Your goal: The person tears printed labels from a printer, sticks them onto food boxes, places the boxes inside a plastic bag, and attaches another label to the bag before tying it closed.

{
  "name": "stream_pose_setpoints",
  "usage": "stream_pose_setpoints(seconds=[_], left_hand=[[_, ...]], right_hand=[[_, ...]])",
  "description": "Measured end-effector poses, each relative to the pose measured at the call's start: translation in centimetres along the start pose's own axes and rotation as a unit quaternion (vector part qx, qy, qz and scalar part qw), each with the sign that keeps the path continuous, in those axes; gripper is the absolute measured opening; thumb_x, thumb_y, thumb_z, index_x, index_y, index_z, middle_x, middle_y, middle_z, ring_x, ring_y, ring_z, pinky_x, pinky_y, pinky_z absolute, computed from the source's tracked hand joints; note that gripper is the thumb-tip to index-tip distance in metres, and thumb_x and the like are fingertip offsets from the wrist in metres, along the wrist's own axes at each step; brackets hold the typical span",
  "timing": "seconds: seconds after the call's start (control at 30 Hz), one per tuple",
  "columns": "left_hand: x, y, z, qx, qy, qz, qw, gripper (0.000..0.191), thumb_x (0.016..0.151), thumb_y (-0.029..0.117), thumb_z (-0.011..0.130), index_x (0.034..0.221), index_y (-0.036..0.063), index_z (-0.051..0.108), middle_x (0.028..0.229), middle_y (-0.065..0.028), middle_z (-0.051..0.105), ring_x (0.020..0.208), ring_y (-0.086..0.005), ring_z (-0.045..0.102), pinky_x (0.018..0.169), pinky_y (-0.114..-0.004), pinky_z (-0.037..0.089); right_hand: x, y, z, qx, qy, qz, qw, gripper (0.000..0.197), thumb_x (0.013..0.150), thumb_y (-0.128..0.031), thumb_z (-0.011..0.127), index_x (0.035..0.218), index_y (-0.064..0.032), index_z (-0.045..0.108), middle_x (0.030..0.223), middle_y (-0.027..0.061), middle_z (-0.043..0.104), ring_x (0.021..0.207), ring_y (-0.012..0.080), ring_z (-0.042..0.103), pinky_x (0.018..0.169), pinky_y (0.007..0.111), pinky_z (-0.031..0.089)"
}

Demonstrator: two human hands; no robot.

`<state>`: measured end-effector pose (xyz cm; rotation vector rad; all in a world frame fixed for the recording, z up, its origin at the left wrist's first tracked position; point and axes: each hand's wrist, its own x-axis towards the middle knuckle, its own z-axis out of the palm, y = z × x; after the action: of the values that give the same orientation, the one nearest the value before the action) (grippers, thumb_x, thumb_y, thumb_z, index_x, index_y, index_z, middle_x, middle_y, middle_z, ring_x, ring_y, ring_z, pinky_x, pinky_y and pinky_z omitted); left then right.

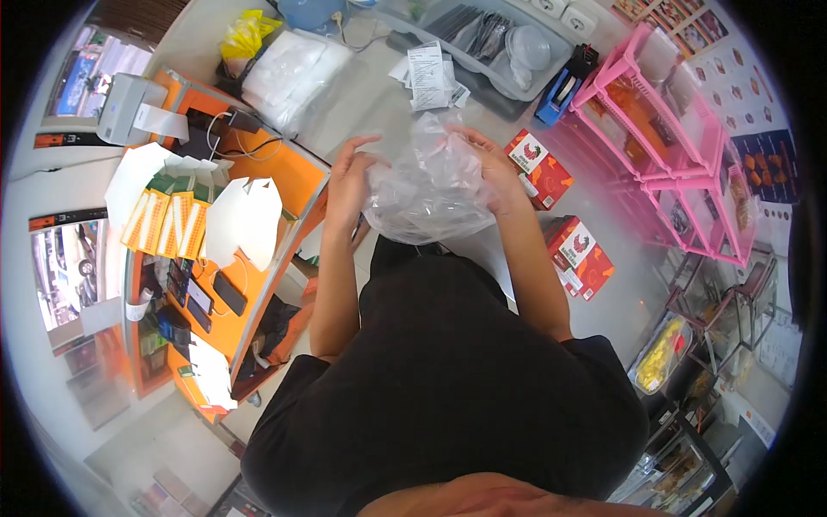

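Observation:
A clear plastic bag (426, 200), crumpled and partly opened out, hangs between my two hands at the front of the grey counter. At its upper right side, my right hand (496, 165) grips the film, with some fingers hidden in the folds. My left hand (349, 184) is at the bag's left edge, index finger raised and the other fingers curled against the film. Just right of my right hand lies a red printed food box (549, 178). A second red box (585, 258) is nearer my right forearm; both have paper slips on them.
Printed receipts (428, 76) lie beyond the bag. Behind them are a grey bin (446, 39) of cutlery and lids and a blue tape dispenser (559, 97). White bags (294, 74) sit far left. Pink racks (646, 116) stand right; an orange desk (258, 284) with phones stands left.

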<state>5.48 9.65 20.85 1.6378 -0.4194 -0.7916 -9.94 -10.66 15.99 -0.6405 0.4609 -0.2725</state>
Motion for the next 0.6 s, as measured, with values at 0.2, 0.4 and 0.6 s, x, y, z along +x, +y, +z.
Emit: stream_pose_setpoints(seconds=[0.2, 0.4, 0.6], left_hand=[[-0.1, -0.9, 2.9, -0.15, -0.019, -0.032, 0.988, 0.036, 0.101, 0.025, 0.062, 0.131, 0.0037, 0.064, 0.108, -0.0062, 0.071, 0.097, -0.0125, 0.064, 0.087, -0.029, 0.049], [-0.1, 0.8, 1.7, -0.061, -0.092, -0.11, 0.988, 0.049, 0.095, 0.026, 0.073, 0.135, 0.003, 0.058, 0.121, -0.0101, 0.069, 0.103, -0.018, 0.069, 0.087, -0.032, 0.055], [-0.1, -0.7, -1.3, -0.234, 0.031, -0.047, 0.971, 0.046, 0.096, 0.009, 0.063, 0.139, 0.0027, 0.048, 0.124, -0.014, 0.067, 0.114, -0.0265, 0.067, 0.095, -0.039, 0.055]], right_hand=[[-1.2, 0.0, 2.0, -0.036, -0.018, 0.031, 0.999, 0.031, 0.102, -0.017, 0.068, 0.13, -0.0041, 0.068, 0.11, 0.0074, 0.076, 0.088, 0.0121, 0.071, 0.072, 0.027, 0.056], [-1.3, -0.8, 0.1, 0.038, -0.08, 0.012, 0.996, 0.046, 0.103, -0.024, 0.056, 0.142, -0.0005, 0.059, 0.127, 0.0166, 0.069, 0.077, 0.013, 0.066, 0.066, 0.027, 0.054], [-2.4, -3.0, -0.2, 0.168, -0.172, -0.01, 0.971, 0.062, 0.098, -0.023, 0.047, 0.155, 0.0016, 0.043, 0.149, 0.024, 0.053, 0.11, 0.0262, 0.065, 0.089, 0.04, 0.056]])
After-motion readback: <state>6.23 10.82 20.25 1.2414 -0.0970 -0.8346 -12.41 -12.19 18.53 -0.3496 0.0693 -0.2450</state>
